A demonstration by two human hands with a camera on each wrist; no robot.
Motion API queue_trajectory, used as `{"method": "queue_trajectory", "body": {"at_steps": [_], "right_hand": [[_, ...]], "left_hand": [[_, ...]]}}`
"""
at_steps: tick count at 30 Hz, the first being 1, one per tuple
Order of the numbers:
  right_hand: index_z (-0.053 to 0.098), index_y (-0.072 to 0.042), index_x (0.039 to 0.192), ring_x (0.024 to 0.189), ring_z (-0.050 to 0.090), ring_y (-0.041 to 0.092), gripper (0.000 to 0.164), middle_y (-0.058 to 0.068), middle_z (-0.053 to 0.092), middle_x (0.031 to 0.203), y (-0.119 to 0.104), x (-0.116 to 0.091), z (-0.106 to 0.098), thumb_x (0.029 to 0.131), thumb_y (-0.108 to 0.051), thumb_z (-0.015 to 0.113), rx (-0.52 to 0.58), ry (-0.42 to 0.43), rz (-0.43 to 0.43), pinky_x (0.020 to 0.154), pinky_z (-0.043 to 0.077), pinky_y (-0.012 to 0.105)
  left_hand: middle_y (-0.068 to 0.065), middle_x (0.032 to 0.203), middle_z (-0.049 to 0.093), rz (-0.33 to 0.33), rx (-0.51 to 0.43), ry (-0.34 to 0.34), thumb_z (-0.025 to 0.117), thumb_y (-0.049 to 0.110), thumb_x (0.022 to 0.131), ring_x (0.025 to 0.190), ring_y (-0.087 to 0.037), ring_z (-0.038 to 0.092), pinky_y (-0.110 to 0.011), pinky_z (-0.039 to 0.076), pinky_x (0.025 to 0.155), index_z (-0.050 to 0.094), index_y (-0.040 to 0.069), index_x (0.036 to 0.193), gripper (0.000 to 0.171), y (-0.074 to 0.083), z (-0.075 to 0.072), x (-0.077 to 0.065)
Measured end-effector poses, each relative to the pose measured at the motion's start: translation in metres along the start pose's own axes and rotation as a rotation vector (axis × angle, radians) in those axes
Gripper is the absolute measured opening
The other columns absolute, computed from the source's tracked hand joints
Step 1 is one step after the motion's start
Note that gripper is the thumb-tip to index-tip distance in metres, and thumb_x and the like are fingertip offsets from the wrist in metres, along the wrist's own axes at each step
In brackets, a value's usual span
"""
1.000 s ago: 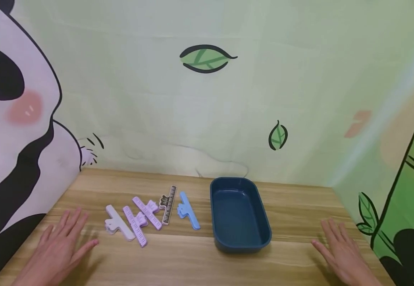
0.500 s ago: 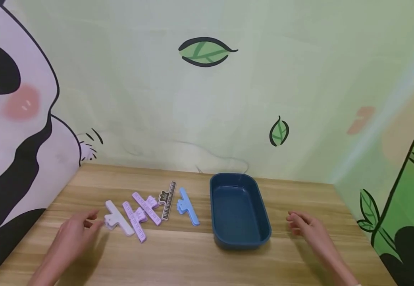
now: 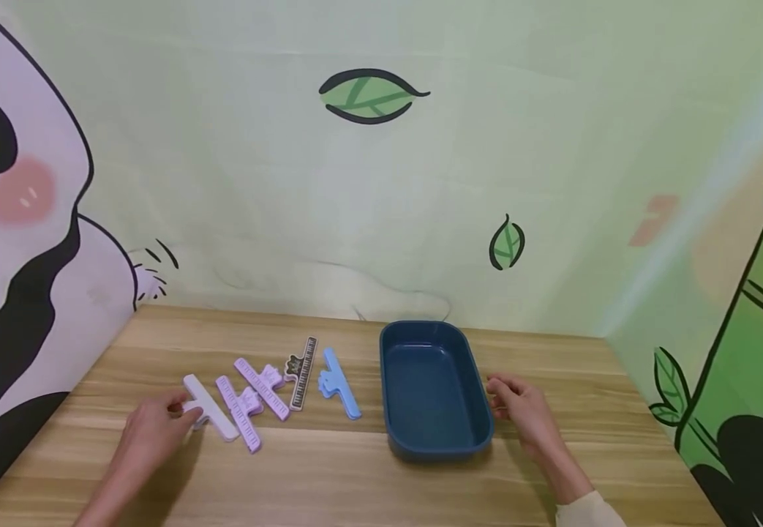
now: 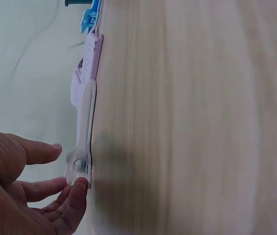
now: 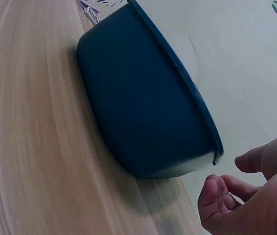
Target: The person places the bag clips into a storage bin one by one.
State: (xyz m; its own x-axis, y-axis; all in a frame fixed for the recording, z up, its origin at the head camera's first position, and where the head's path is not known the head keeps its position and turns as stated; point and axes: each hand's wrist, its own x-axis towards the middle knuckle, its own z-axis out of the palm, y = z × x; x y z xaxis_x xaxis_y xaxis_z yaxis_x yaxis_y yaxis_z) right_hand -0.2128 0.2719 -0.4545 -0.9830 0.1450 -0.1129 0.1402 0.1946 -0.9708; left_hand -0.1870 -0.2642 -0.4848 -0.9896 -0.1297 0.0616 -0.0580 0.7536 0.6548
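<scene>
In the head view my left hand (image 3: 157,430) is at the handle end of a white sealing clip (image 3: 211,407). The left wrist view shows the thumb apart from this clip (image 4: 85,115), with the other fingertips beside its handle. My right hand (image 3: 523,407) is beside the right wall of a dark blue rectangular basin (image 3: 391,432). In the right wrist view its loosely bent fingers are just off the basin's rim (image 5: 192,90), holding nothing. Right of the white clip lie a purple clip (image 3: 239,414), another purple clip (image 3: 261,388), a black piano-key clip (image 3: 303,373) and a blue clip (image 3: 340,384).
The clips and basin are on a wood-grain table (image 3: 302,483). A green cloth backdrop (image 3: 223,146) with a panda and leaf prints rises along the table's back edge. The basin stands upright, right of the clips.
Both hands have come in from the table's sides, their fingers going from spread to bent. The left has reached the white clip, the right the basin's side. The clips and basin stay put.
</scene>
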Motion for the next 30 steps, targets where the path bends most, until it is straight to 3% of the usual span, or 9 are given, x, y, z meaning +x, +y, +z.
{"method": "queue_trajectory", "body": {"at_steps": [6,9,14,20,30], "right_hand": [[0.06,0.015,0.132,0.075,0.058,0.012,0.037,0.004,0.068,0.094,0.002,0.001,0.008,0.105,-0.01,0.06,-0.001,0.022,0.01,0.063,0.052,0.022],[0.062,0.013,0.132,0.08,0.059,0.012,0.036,0.007,0.069,0.101,0.003,0.001,0.011,0.104,-0.012,0.061,-0.038,0.021,0.014,0.067,0.051,0.022],[0.06,0.012,0.134,0.089,0.061,0.013,0.039,0.016,0.068,0.117,0.006,0.001,0.015,0.105,-0.014,0.061,-0.064,0.005,0.015,0.072,0.053,0.023],[0.061,0.012,0.133,0.089,0.059,0.011,0.039,0.012,0.068,0.113,0.009,0.002,0.014,0.105,-0.015,0.06,-0.074,0.017,0.019,0.073,0.053,0.023],[0.061,0.012,0.132,0.091,0.061,0.014,0.039,0.013,0.069,0.113,0.013,0.003,0.013,0.105,-0.015,0.06,-0.09,0.027,0.007,0.073,0.053,0.024]], "left_hand": [[-0.013,0.091,0.064,-0.046,-0.021,-0.018,0.073,0.016,0.093,0.076,-0.023,0.053,-0.034,0.042,0.061,0.062,-0.01,0.129,0.046,0.004,0.0,0.002],[-0.012,0.088,0.064,-0.059,-0.024,-0.027,0.073,0.017,0.093,0.074,-0.023,0.053,-0.035,0.042,0.06,0.061,-0.011,0.131,0.049,0.006,-0.001,0.002],[-0.012,0.084,0.063,-0.04,-0.007,-0.038,0.077,0.017,0.091,0.074,-0.024,0.054,-0.036,0.042,0.06,0.061,-0.015,0.126,0.05,0.005,-0.001,0.003],[-0.014,0.085,0.064,-0.016,0.005,-0.054,0.08,0.014,0.087,0.076,-0.025,0.056,-0.035,0.043,0.061,0.059,-0.019,0.125,0.055,0.003,0.002,0.008],[-0.009,0.081,0.065,0.026,0.011,-0.054,0.082,0.012,0.084,0.071,-0.02,0.054,-0.035,0.043,0.061,0.063,-0.018,0.118,0.048,0.0,0.006,0.01]]}}
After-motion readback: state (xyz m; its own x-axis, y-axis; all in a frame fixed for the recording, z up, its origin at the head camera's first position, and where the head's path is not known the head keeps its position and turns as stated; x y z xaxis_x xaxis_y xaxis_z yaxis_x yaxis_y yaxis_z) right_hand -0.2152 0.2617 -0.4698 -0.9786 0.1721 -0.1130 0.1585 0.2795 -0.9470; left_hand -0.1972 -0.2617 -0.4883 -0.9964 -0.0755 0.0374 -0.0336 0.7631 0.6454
